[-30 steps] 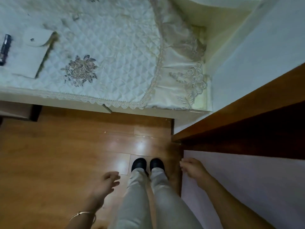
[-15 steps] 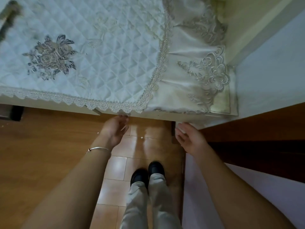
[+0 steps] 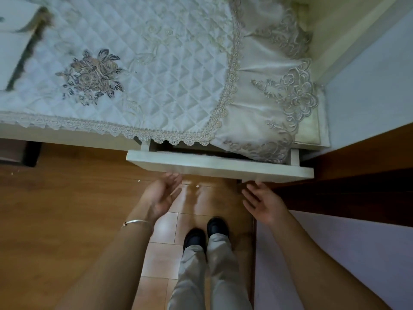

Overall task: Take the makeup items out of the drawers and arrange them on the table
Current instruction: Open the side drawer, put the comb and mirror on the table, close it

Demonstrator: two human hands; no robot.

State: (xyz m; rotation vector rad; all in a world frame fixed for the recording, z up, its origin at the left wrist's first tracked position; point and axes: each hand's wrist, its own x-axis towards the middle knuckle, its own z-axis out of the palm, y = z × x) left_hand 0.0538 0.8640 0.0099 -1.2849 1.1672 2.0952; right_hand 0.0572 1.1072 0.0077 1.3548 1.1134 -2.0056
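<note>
A white drawer [image 3: 219, 167] sticks out a little from under the table [image 3: 67, 136], which is covered by a quilted white cloth with lace trim. The drawer's inside is mostly hidden by the hanging lace, and no makeup items show. My left hand [image 3: 159, 194] is palm up just below the drawer front's left part, fingers straight, fingertips at its lower edge. My right hand [image 3: 262, 201] is spread open under the drawer front's right end, fingertips close to it. Neither hand holds anything.
A white flat object [image 3: 15, 52] with a dark edge lies on the cloth at the far left. A dark wooden edge [image 3: 357, 175] and pale surface [image 3: 335, 253] stand close on the right. Wooden floor and my feet [image 3: 205, 233] are below.
Both hands rose from beside my legs to the table's front edge. The drawer, shut half a second ago, now stands pulled out a little.
</note>
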